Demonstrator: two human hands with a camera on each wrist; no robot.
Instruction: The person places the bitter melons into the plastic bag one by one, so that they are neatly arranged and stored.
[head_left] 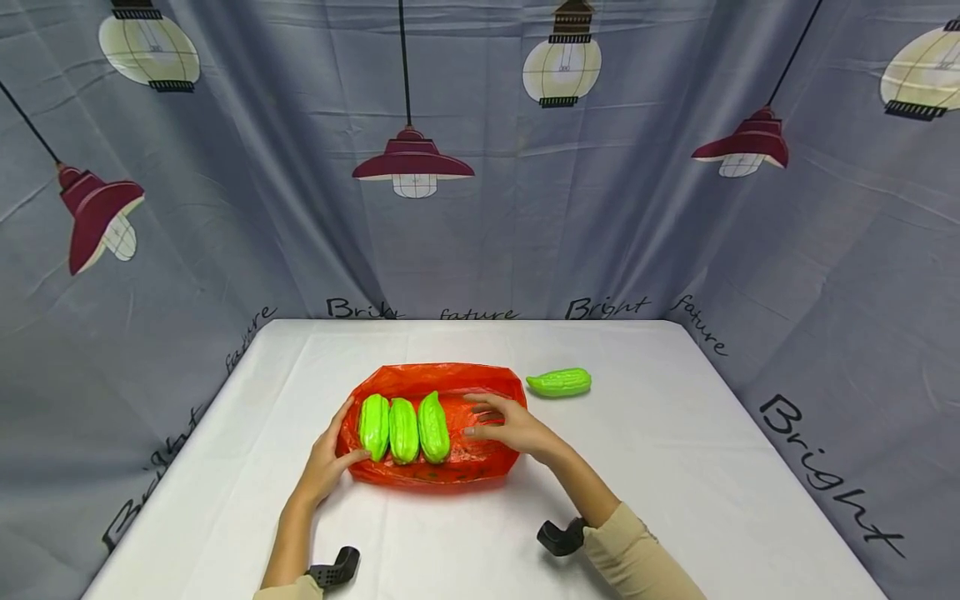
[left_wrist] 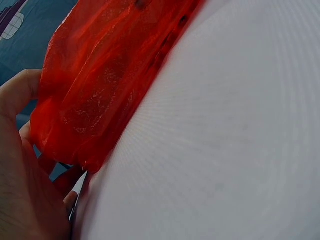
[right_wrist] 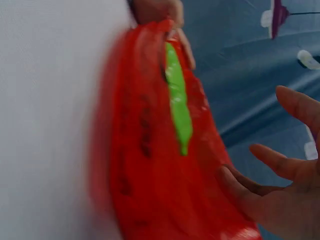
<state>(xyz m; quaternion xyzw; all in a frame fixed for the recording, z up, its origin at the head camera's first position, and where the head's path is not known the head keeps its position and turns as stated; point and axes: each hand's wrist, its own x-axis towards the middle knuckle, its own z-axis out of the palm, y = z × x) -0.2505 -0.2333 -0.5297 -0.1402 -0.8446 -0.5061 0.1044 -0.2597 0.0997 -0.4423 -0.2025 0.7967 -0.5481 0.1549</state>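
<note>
A red plastic bag [head_left: 472, 468] lies on the table with its mouth spread wide. Inside, toward its left half, three bright green bitter melons [head_left: 403, 431] sit side by side. My left hand [head_left: 324, 463] holds the bag's left edge, the thumb over the rim and the fingers along the outside. In the left wrist view that hand [left_wrist: 25, 165] is at the bag's crumpled end. Over the bag's right part hovers my right hand [head_left: 516, 427], fingers spread and holding nothing. The right wrist view shows its fingers [right_wrist: 280, 162] apart, beside the red plastic.
Another bitter melon [head_left: 559, 382] lies on the white tabletop [head_left: 675, 492], just right of the bag's far right corner. A grey-blue curtain [head_left: 480, 242] printed with lamps and lettering hangs behind the table and along both sides. Each wrist wears a black device [head_left: 561, 537].
</note>
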